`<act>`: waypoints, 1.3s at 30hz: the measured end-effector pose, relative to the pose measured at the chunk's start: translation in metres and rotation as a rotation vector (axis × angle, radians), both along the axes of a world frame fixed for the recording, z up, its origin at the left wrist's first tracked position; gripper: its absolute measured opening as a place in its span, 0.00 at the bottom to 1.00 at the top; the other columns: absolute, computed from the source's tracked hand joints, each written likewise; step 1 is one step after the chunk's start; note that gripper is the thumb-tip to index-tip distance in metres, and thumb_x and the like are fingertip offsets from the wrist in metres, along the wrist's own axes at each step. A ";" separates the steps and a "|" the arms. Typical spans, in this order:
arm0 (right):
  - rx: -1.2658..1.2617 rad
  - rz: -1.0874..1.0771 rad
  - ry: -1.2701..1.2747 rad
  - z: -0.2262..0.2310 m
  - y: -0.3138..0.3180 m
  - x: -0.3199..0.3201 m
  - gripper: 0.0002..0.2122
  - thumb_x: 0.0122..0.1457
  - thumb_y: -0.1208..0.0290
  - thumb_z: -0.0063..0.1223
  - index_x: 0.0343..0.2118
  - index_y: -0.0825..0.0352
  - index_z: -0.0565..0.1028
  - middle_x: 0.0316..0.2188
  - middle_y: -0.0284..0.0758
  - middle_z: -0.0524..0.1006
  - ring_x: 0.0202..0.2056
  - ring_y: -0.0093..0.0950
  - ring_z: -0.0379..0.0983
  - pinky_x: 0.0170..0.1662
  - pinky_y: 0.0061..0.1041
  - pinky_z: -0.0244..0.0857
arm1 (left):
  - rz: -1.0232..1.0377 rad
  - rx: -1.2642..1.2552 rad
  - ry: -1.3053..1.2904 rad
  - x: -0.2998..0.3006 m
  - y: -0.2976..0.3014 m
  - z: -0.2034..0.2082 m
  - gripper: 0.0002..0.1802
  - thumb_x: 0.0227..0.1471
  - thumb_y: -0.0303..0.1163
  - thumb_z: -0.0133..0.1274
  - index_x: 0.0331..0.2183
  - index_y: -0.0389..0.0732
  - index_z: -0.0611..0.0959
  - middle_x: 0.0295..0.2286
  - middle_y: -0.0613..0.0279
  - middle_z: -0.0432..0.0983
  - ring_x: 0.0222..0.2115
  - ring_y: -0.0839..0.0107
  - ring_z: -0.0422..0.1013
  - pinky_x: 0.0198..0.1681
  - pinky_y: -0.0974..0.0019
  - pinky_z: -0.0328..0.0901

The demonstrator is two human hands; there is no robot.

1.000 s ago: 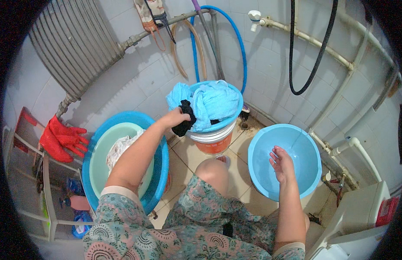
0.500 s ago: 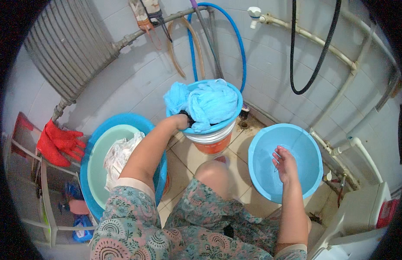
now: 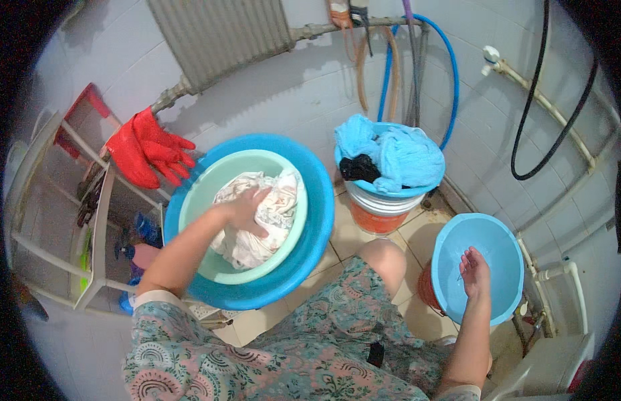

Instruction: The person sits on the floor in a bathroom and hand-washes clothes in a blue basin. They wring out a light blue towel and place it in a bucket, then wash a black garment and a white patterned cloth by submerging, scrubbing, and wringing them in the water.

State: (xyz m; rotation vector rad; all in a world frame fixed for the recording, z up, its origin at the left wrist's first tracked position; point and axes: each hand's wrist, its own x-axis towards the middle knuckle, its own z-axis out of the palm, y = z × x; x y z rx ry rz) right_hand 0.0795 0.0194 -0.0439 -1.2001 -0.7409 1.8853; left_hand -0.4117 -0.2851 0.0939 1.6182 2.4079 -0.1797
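Left hand [image 3: 243,211], fingers apart, is at the cloth [image 3: 279,204] in the green basin [image 3: 247,162], right hand [image 3: 477,275] loose and empty, and one hasty tug could drag folds overboard!

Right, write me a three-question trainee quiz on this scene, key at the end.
1. Which hand is at the white cloth in the pale-green basin?
2. The black cloth lies right beside: (a) the red gloves, (b) the light-blue cloth, (c) the black hose.
3. True or false: the right hand is over the light-blue basin.

Key: 1. The left hand. 2. b. 3. True.
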 end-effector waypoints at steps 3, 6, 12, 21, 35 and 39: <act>0.012 0.033 0.015 -0.001 -0.011 0.002 0.13 0.50 0.64 0.52 0.38 0.62 0.71 0.33 0.29 0.71 0.34 0.23 0.67 0.36 0.20 0.61 | 0.196 0.277 0.006 0.018 -0.012 0.006 0.38 0.32 0.39 0.60 0.48 0.44 0.67 0.49 0.49 0.60 0.47 0.54 0.61 0.48 0.57 0.59; -0.040 0.007 -0.051 0.008 -0.022 0.002 0.11 0.52 0.68 0.49 0.38 0.63 0.70 0.31 0.29 0.72 0.30 0.22 0.67 0.33 0.19 0.62 | 0.454 0.629 0.036 0.008 -0.021 0.022 0.27 0.33 0.33 0.57 0.41 0.41 0.73 0.36 0.52 0.73 0.38 0.58 0.69 0.44 0.61 0.62; 0.007 0.001 -0.035 0.003 -0.019 0.022 0.12 0.52 0.66 0.50 0.39 0.63 0.71 0.33 0.30 0.72 0.32 0.22 0.68 0.34 0.19 0.63 | 0.517 1.494 -0.683 -0.046 -0.049 0.129 0.23 0.45 0.28 0.47 0.45 0.34 0.69 0.40 0.56 0.70 0.39 0.66 0.69 0.41 0.65 0.64; 0.034 0.081 0.031 0.023 -0.033 0.006 0.15 0.51 0.63 0.51 0.41 0.64 0.70 0.36 0.31 0.71 0.38 0.25 0.66 0.37 0.22 0.62 | 0.289 1.579 -1.391 0.036 0.017 0.195 0.26 0.55 0.44 0.40 0.49 0.37 0.63 0.45 0.49 0.65 0.44 0.57 0.65 0.46 0.54 0.63; 0.058 0.015 0.507 0.061 -0.031 0.050 0.20 0.58 0.60 0.42 0.52 0.62 0.61 0.45 0.38 0.68 0.47 0.31 0.66 0.47 0.34 0.63 | 0.128 0.593 -2.203 0.345 0.253 0.013 0.18 0.50 0.32 0.47 0.44 0.36 0.70 0.40 0.57 0.71 0.39 0.65 0.69 0.43 0.63 0.65; 0.248 -0.310 0.010 0.073 -0.024 0.093 0.17 0.57 0.67 0.44 0.48 0.67 0.65 0.44 0.37 0.70 0.45 0.29 0.66 0.46 0.26 0.61 | 0.145 0.451 -2.034 0.360 0.291 -0.045 0.20 0.50 0.34 0.49 0.45 0.37 0.70 0.41 0.57 0.71 0.40 0.67 0.69 0.43 0.65 0.65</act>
